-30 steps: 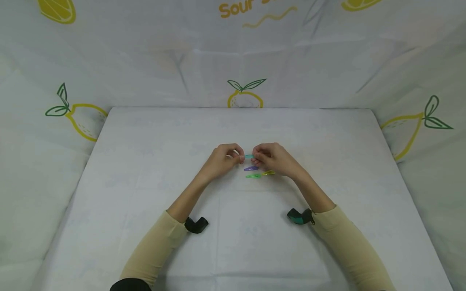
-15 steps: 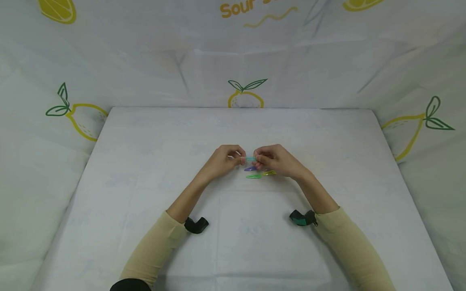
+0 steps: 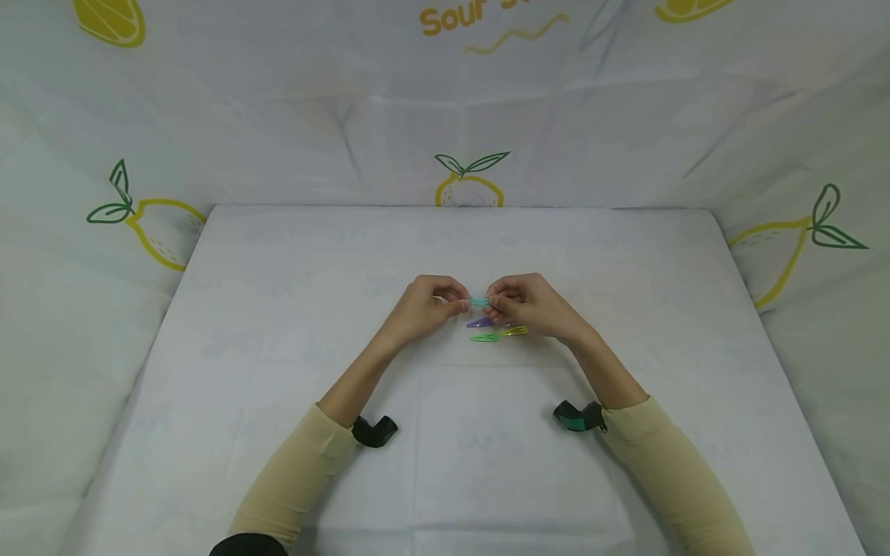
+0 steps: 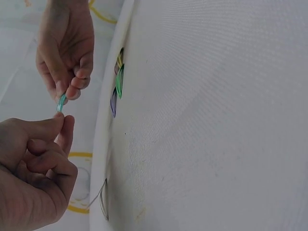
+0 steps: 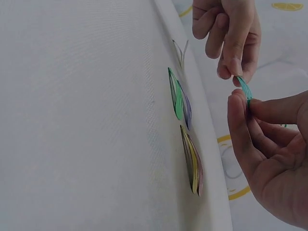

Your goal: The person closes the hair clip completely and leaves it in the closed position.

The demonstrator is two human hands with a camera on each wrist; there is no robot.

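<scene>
A teal snap hair clip (image 3: 479, 303) is stretched between my two hands above the tabletop. My left hand (image 3: 434, 305) pinches its left end between thumb and index finger, the other fingers curled. At its right end, my right hand (image 3: 524, 305) pinches it between thumb and forefinger. Beneath the hands lie a purple hair clip (image 3: 478, 323), a green hair clip (image 3: 484, 337) and a yellow hair clip (image 3: 515, 330). The right wrist view also has a pinkish clip (image 5: 200, 175), mostly hidden behind the yellow one.
Below my left hand in the left wrist view, a pale thin clip (image 4: 104, 204) lies on the cloth with its prongs spread. The white tabletop (image 3: 278, 270) reaches back to a lemon-print cloth wall (image 3: 278, 139). Similar cloth hangs at both sides.
Since one second ago my right hand has shifted slightly right, and the teal clip shows its flat face more. Both hands keep their pinch; the clips on the table lie where they were.
</scene>
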